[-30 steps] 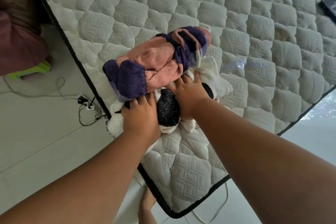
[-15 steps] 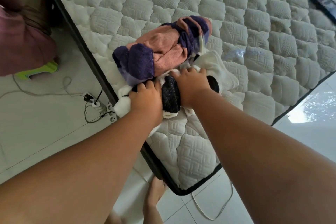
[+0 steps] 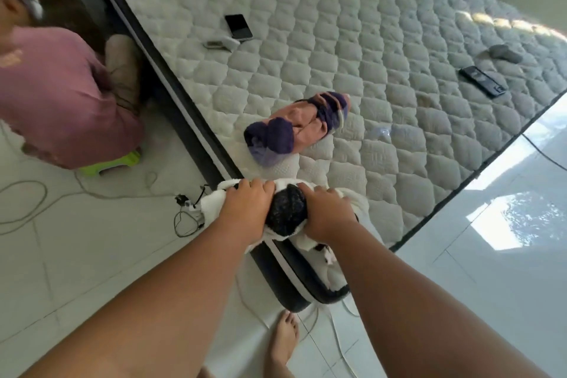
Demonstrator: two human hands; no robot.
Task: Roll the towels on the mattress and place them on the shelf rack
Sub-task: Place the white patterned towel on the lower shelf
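White quilted mattress [image 3: 383, 49] corner, left hand [image 3: 245, 209] and right hand [image 3: 326, 213], fingers grasping rolled black-and-white fluffy towel [image 3: 287, 213], pink-and-purple towel roll [image 3: 294, 126] beyond.

**Two rolled towels on the mattress**

The white-and-black towel [image 3: 287, 213] is a fluffy roll, black in the middle and white at the ends. It sits at the near edge of the quilted white mattress [image 3: 383, 55], overhanging its dark border, with the left hand [image 3: 245, 209] and right hand [image 3: 326, 215] gripping it. The pink-and-purple towel [image 3: 294, 129] lies loosely rolled farther in, apart from the first.
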